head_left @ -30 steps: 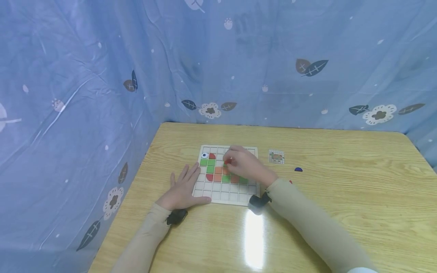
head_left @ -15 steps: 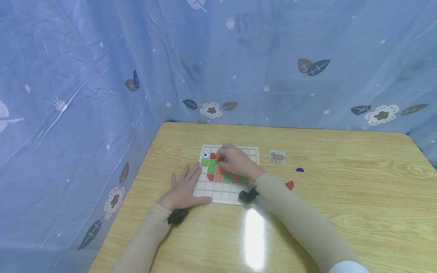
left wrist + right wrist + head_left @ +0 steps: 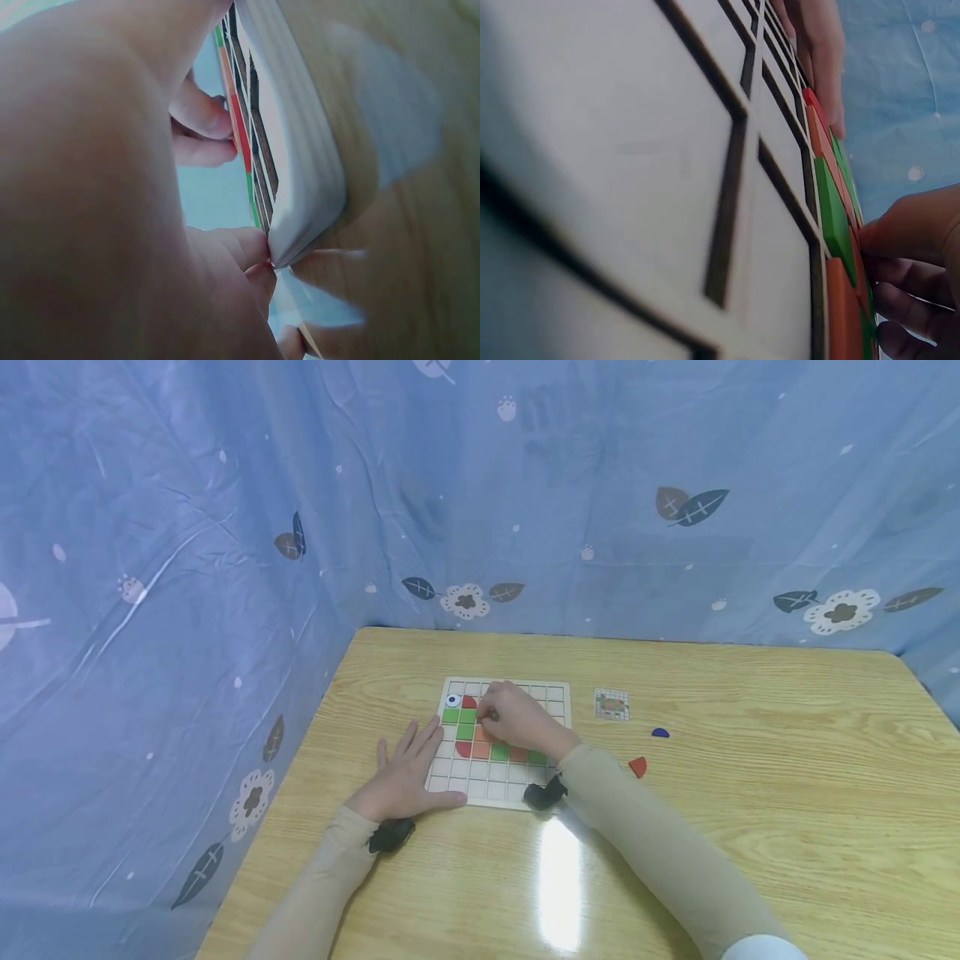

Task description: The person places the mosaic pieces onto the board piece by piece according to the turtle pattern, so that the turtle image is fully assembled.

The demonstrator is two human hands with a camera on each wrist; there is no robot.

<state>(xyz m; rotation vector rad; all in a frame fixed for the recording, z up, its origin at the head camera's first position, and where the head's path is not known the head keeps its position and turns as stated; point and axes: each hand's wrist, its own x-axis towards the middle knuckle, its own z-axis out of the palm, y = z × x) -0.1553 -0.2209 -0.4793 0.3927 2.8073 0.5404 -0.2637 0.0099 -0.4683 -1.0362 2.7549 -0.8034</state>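
A white grid board (image 3: 495,793) lies on the table with green, orange and red puzzle pieces set in several cells. Near its upper left are a round eye piece (image 3: 452,701), a red quarter-round piece (image 3: 469,702) and green squares (image 3: 466,732). My left hand (image 3: 401,781) rests spread along the board's left edge, with the thumb at the front edge. My right hand (image 3: 516,717) is over the board, fingertips bent together beside the green squares. The red piece it pinched is now hidden by its fingers. In the right wrist view, its thumb (image 3: 904,225) meets the row of pieces.
Right of the board lie a small pattern card (image 3: 612,704), a blue half-round piece (image 3: 660,732) and a loose red quarter-round piece (image 3: 637,767). A blue patterned curtain (image 3: 600,510) hangs behind and left of the wooden table (image 3: 750,760).
My right hand has moved left across the board with the red piece, which has gone from sight under its fingers. The loose red quarter-round has come out from behind the sleeve. The left hand stays.
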